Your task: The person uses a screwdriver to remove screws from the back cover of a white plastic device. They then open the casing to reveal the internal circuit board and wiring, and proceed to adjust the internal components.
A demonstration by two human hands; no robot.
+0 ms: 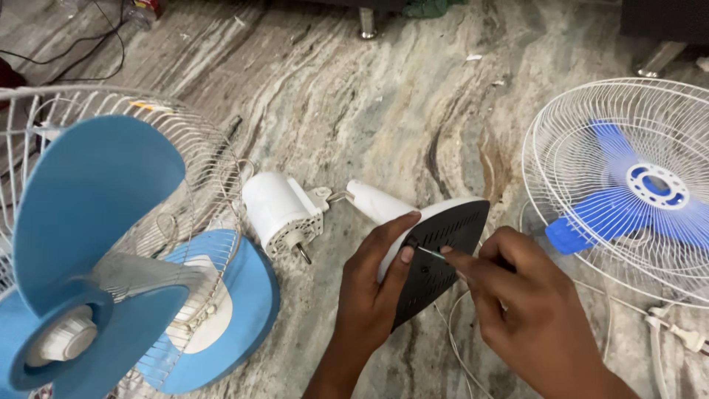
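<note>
My left hand (375, 284) grips the fan base (443, 251), a white stand lying on its side with its black underside facing me. My right hand (521, 299) holds a thin screwdriver (430, 253) whose tip rests on the black underside near my left thumb. The white motor housing (279, 210) with its bare shaft lies on the floor just left of the stand's neck.
A light-blue fan blade (88, 222) and a wire guard (185, 148) fill the left side, over a blue round part (247, 295). At right lies a white wire guard (628, 185) on a blue blade. A white cord and plug (683, 336) trail at lower right. Marble floor (369, 96).
</note>
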